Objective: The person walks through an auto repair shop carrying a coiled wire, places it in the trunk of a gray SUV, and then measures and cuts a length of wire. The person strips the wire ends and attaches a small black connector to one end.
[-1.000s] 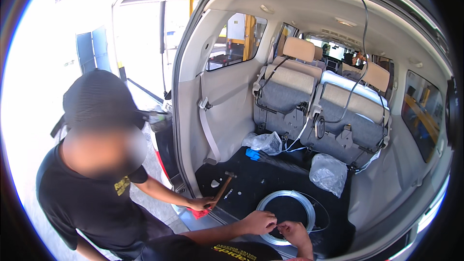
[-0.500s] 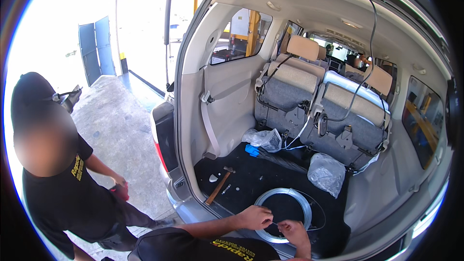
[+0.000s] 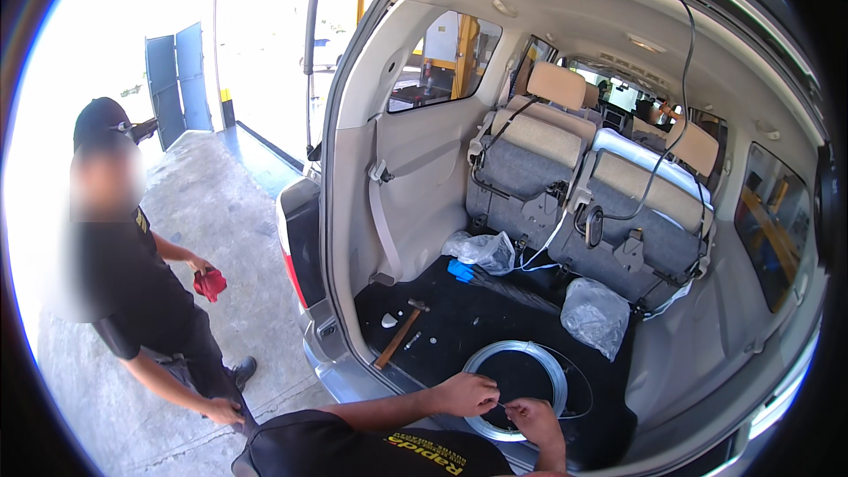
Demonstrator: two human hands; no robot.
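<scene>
Over the near edge of a car's cargo floor, my left hand [image 3: 468, 395] and my right hand [image 3: 533, 422] are close together. Both have fingers pinched on a thin wire [image 3: 502, 404], a short stretch of which shows between them. Just beyond lies a coil of silvery wire [image 3: 517, 347], with one thin loose strand curving out on its right side. A hammer [image 3: 399, 338] with a wooden handle rests to the left of the coil. Beside the hammer are a small white piece [image 3: 389, 321] and a few small metal bits.
Clear plastic bags [image 3: 596, 318] and a dark folded item with a blue end [image 3: 461, 271] lie before the raised seat backs [image 3: 521, 184]. A black cable [image 3: 687, 53] hangs from above. On the left, a co-worker [image 3: 168, 291] stands on the concrete, holding a red cloth [image 3: 210, 284].
The co-worker has stepped back from the car, and the red cloth now shows more fully. My hands stay pinched on the wire in nearly the same place.
</scene>
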